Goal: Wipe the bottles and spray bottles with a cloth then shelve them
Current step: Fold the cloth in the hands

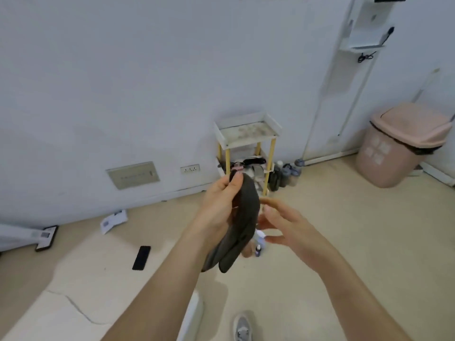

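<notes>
My left hand point(221, 203) grips a dark grey cloth point(242, 222) that hangs down from my fingers. A pinkish tip shows at the cloth's top edge; what it belongs to cannot be made out. My right hand point(283, 225) hovers just right of the cloth, blurred, with loose fingers and nothing in it. Below the hands, a small white spray bottle point(261, 238) and a tiny purple bottle point(257, 251) stand on the floor. A small white shelf with yellow legs point(246, 140) stands against the wall. Several dark bottles point(283, 174) sit on the floor to its right.
A pink lidded bin point(398, 146) stands at the right wall. A black phone point(141, 257), papers point(113, 220) and a flat device point(46, 238) lie on the beige floor at left. My shoe point(242, 328) shows at the bottom. A white wall rack point(364, 33) hangs top right.
</notes>
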